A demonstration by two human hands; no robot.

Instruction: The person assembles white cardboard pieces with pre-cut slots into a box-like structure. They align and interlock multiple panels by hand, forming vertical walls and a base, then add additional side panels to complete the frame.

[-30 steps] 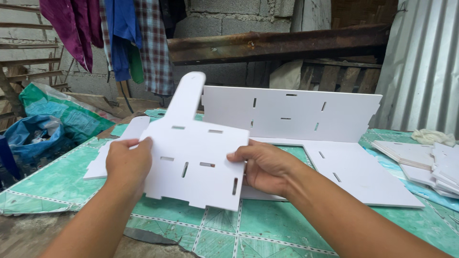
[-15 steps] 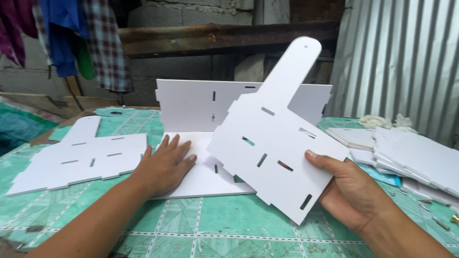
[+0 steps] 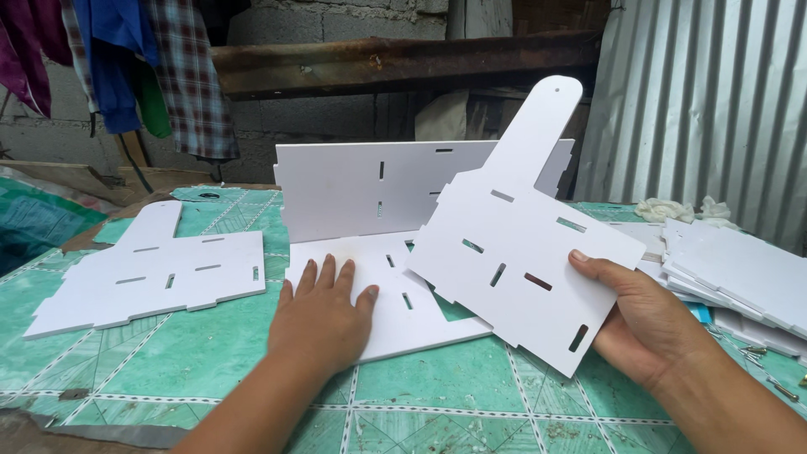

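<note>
1. Green patterned table [image 3: 210,353] fills most of what I see, with a grey block wall, a rusty beam and a wavy metal sheet behind it.
2. Standing up at the back is a long white board [image 3: 361,189] with thin slots in it.
3. My right hand [image 3: 647,324] holds the cut white board [image 3: 521,252] tilted up in the air, over the right side of the table. My thumb is on its front and my fingers curl under its edge, so the hand is closed on it.
4. Its long tab points up and back (it has a small hole near the top).
5. My left hand [image 3: 324,315] lies flat and open on the flat white board [image 3: 395,294]. It grips nothing, it just presses down.
6. To do this well, I think I should keep that flat board still and hold the tilted one by its edge, so it does not bend.
7. A matching board [image 3: 151,273] lies off to the left, well apart.
8. A pile of white boards [image 3: 740,277] sits close on my right and could get bumped.
9. Clothes [image 3: 134,67] hang at the top left.
10. Small screws [image 3: 756,349] lie by the pile.
</note>
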